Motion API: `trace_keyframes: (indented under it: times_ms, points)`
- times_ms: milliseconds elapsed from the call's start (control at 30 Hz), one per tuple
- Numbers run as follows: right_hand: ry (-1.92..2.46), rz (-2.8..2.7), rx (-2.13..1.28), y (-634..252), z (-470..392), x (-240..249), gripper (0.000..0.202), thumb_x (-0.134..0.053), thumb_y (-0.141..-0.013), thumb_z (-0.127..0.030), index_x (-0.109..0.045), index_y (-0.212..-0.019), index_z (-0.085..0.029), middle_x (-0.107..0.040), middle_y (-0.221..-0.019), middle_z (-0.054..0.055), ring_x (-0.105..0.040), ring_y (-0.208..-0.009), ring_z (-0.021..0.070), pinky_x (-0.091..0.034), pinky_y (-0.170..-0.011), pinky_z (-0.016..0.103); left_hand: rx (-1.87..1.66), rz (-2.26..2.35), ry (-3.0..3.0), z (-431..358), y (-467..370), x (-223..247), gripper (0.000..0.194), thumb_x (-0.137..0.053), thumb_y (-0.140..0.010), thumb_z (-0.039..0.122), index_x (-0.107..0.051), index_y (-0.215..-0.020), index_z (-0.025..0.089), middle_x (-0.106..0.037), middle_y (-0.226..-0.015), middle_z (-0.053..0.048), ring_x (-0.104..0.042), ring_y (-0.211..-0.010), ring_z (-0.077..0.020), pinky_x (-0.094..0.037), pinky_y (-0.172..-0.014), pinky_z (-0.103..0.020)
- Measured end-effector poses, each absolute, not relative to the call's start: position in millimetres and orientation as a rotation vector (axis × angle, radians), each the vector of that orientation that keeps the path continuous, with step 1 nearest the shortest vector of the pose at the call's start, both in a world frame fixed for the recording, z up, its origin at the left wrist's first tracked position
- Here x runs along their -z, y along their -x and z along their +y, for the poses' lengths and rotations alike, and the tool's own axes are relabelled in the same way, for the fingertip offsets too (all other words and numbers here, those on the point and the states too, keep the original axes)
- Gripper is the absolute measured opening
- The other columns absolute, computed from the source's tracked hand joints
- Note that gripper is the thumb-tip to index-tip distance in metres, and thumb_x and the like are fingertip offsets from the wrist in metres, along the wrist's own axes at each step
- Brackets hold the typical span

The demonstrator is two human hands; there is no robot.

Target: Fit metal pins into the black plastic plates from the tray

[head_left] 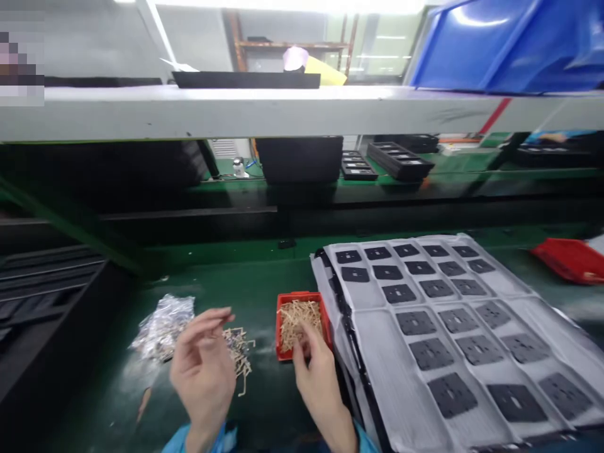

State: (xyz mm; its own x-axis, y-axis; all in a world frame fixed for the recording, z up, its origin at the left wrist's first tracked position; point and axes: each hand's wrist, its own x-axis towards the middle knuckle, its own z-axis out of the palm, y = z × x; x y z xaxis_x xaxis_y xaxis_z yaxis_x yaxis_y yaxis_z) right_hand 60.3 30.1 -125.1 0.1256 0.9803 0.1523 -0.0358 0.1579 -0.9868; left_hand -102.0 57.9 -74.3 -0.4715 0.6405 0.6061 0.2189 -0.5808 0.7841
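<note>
My left hand [204, 362] is raised over the green table, palm up, its fingers apart and nothing in them. Beside it lies a loose pile of small tan bent parts [240, 355]. My right hand [314, 371] is at the front of a red bin [285, 357] filled with similar tan parts [298, 316]. Its thumb and fingertips are close together over the parts; whether a piece is between them is too small to tell. A clear plastic bag [165, 324] with small pieces lies left of my left hand.
White sectioned trays [382, 340] with rows of black plates [431, 353] stand right of the bin. A red container [569, 259] lies far right, a black crate [94, 302] left. A white shelf beam [236, 116] crosses above, bearing a blue bin [500, 47].
</note>
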Motion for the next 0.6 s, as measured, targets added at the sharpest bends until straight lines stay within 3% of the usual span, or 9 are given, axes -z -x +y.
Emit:
trace_keyframes:
  times_ms: [100,200,267,367,433,500,533,600]
  points:
    - [1.016,-1.070,-1.351,-59,27,115,0.047,-0.064,-0.099,-0.055,-0.073,-0.127,-0.017,-0.080,-0.100,0.013,-0.072,-0.076,0.0178,-0.059,-0.067,0.029,-2.094,1.136,-1.709,68,103,73,0.058,-0.071,-0.091,0.069,-0.071,-0.125,0.023,-0.071,-0.118,-0.012,-0.071,-0.112,-0.0302,-0.064,-0.094,-0.047]
    - [0.867,-0.975,-1.589,-57,13,100,0.066,-0.058,-0.093,-0.077,-0.077,-0.107,-0.016,-0.077,-0.079,0.010,-0.062,-0.054,0.0130,-0.049,-0.050,0.025,-1.967,1.007,-1.956,68,100,77,0.086,-0.072,-0.076,0.083,-0.069,-0.136,0.022,-0.072,-0.123,-0.015,-0.072,-0.113,-0.0342,-0.063,-0.097,-0.050]
    - [0.825,-0.896,-1.659,-59,6,93,0.065,-0.063,-0.088,-0.080,-0.074,-0.090,-0.016,-0.070,-0.064,0.005,-0.053,-0.046,0.0093,-0.042,-0.046,0.022,-1.870,0.941,-2.059,65,100,78,0.086,-0.074,-0.074,0.080,-0.069,-0.138,0.022,-0.073,-0.123,-0.015,-0.072,-0.112,-0.0342,-0.063,-0.097,-0.050]
    - [0.826,-0.794,-1.683,-68,-1,83,0.053,-0.075,-0.087,-0.068,-0.067,-0.076,-0.017,-0.061,-0.054,-0.001,-0.041,-0.041,0.0044,-0.034,-0.044,0.019,-1.692,0.846,-2.152,67,103,67,0.087,-0.071,-0.075,0.081,-0.067,-0.138,0.022,-0.075,-0.118,-0.015,-0.074,-0.107,-0.0337,-0.063,-0.093,-0.049]
    - [0.839,-0.730,-1.651,-77,-5,76,0.050,-0.076,-0.088,-0.065,-0.066,-0.076,-0.017,-0.062,-0.056,-0.001,-0.041,-0.044,0.0034,-0.032,-0.046,0.017,-1.431,0.813,-2.207,83,95,53,0.085,-0.053,-0.084,0.090,-0.067,-0.131,0.020,-0.076,-0.113,-0.015,-0.074,-0.103,-0.0317,-0.064,-0.091,-0.047]
    - [0.844,-0.678,-1.605,-83,-11,67,0.050,-0.076,-0.089,-0.066,-0.067,-0.077,-0.018,-0.063,-0.061,-0.001,-0.042,-0.046,0.0031,-0.031,-0.048,0.017,-1.133,0.848,-2.248,113,71,40,0.078,-0.034,-0.096,0.086,-0.068,-0.117,0.019,-0.075,-0.111,-0.014,-0.074,-0.103,-0.0289,-0.063,-0.093,-0.045]
    - [0.838,-0.661,-1.585,-86,-15,63,0.050,-0.076,-0.088,-0.066,-0.068,-0.076,-0.018,-0.064,-0.062,-0.001,-0.043,-0.046,0.0032,-0.031,-0.048,0.017,-1.038,0.889,-2.268,132,51,36,0.069,-0.037,-0.101,0.079,-0.069,-0.112,0.018,-0.075,-0.112,-0.014,-0.073,-0.106,-0.0280,-0.062,-0.095,-0.045]
    - [0.823,-0.636,-1.530,-88,-23,55,0.046,-0.079,-0.087,-0.063,-0.070,-0.075,-0.019,-0.063,-0.063,-0.001,-0.045,-0.047,0.0040,-0.034,-0.048,0.017,-0.878,0.999,-2.317,172,4,32,0.046,-0.063,-0.101,0.061,-0.071,-0.111,0.016,-0.073,-0.122,-0.013,-0.068,-0.120,-0.0308,-0.055,-0.106,-0.053]
